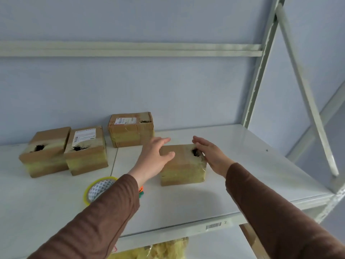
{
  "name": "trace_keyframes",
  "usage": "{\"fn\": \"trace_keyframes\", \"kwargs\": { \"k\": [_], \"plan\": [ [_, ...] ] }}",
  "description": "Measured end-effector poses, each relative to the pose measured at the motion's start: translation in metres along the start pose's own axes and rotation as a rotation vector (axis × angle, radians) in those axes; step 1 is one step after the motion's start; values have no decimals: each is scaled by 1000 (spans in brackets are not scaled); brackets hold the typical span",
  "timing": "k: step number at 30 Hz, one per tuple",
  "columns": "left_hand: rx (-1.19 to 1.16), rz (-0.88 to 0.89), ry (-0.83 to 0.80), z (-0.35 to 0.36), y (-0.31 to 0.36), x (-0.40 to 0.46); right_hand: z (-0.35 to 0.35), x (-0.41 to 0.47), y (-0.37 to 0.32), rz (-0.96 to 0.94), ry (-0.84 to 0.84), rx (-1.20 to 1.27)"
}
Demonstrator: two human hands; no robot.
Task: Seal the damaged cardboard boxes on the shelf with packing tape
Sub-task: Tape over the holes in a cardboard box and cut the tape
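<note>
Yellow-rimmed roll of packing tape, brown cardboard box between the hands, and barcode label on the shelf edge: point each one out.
Yellow-rimmed roll of packing tape [97, 188]: head view, on its patterned face left of the sleeve.
Brown cardboard box between the hands [182, 169]: head view, on its front face.
Barcode label [213, 226]: head view, on the printed bars.

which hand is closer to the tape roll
Left. The left hand is just past the tape roll, its sleeve crossing over it; the right hand is beyond the box.

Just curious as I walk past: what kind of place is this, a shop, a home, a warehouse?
Probably a warehouse or parcel stockroom. A pale metal rack shelf carries a barcode label on its front edge, and cardboard boxes with shipping labels sit on it beside a roll of packing tape.
</note>
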State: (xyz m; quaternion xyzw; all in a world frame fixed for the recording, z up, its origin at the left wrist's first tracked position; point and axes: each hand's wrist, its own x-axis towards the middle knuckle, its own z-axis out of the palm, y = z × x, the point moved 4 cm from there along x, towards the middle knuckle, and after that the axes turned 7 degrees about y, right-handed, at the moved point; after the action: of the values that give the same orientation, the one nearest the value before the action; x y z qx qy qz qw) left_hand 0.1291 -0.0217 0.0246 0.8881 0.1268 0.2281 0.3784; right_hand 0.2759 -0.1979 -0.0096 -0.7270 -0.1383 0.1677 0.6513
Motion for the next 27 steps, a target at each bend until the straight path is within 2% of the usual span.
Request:
{"fn": "trace_keyframes", "kwargs": {
  "k": [2, 5, 8, 10, 12, 13, 15, 16, 18, 20, 22, 24, 27],
  "plan": [
    [70, -71, -135, 9, -15, -2, -3, -5, 4, 13, 75, 56],
    [57, -81, -148, 22, -27, -7, -9, -19, 19, 42, 230, 13],
    [61, -101, -74, 29, -23, -7, -2, -27, 19, 11, 139, -46],
    [66, -102, -99, 26, -17, -7, -1, -30, 9, -36, 134, -126],
    [61, -97, -124, 5, -16, -8, -4, -38, -7, -190, 245, -363],
    [59, -101, -125, -12, -18, -9, -3, -47, -17, -334, 325, -476],
    [101, -139, -157, -51, -29, -17, 11, -78, -37, -688, 412, -489],
    [137, -170, -198, -66, -38, -22, 21, -94, -43, -807, 391, -437],
    [263, -258, -292, -86, -58, -36, 53, -118, -42, -916, 242, -361],
    [486, -310, -396, -89, -75, -50, 92, -129, -30, -857, 46, -424],
    [680, -301, -444, -82, -84, -59, 127, -129, -10, -710, -104, -576],
    [788, -230, -398, -71, -86, -62, 153, -121, 7, -569, -169, -706],
    [839, -102, -250, -60, -84, -65, 176, -110, 19, -411, -175, -719]
  ]
}}
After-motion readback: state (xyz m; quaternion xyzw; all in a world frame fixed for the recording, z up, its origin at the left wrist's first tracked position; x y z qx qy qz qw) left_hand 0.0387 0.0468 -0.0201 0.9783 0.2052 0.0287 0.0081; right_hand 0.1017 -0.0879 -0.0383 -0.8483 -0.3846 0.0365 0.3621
